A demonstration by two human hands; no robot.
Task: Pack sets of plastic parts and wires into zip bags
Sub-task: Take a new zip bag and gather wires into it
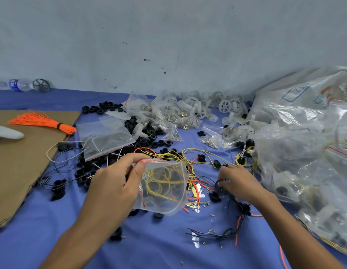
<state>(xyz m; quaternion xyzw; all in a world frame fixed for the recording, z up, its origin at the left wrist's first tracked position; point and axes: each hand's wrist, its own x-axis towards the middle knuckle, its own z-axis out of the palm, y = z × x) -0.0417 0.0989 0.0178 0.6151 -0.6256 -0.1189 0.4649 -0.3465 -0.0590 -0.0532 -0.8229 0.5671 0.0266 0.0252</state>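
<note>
my left hand [112, 183] pinches the open zip bag [165, 199] by its red-striped mouth, held just above the blue cloth [52, 220] — my right hand [236, 183] curls over a bundle of dark wires [220, 183] beside it, gripping them, i think.

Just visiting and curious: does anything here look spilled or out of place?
A water bottle lies on its side by the wall, and tiny loose bits are scattered over the blue cloth near the right hand.
</note>
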